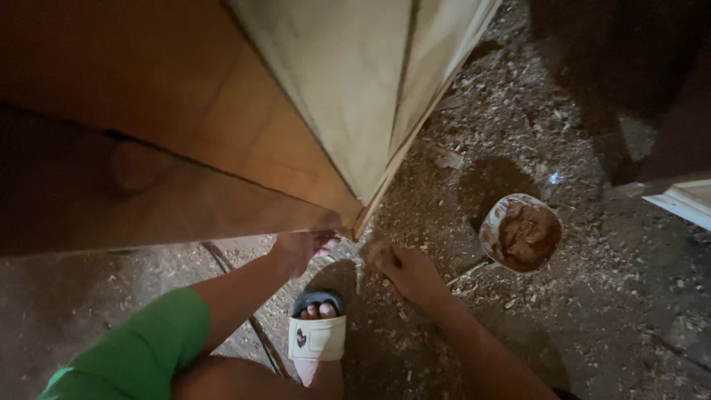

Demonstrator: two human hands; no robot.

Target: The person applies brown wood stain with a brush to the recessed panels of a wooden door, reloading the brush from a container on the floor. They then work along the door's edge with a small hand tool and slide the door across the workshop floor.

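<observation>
Wooden cabinet point(296, 111) corner gripped by left hand point(300, 248); right hand point(404, 270) just beside.

Person's own body, seen from above. Left arm carries a green sleeve point(141, 348), plain fabric, ending above the elbow; forearm below it bare. Right arm bare along all that shows. Left hand point(300, 248) and right hand point(407, 272) ungloved. One foot wears a white slide sandal point(317, 335) with dark sole edge and a small dark emblem on the strap; toes exposed.
</observation>
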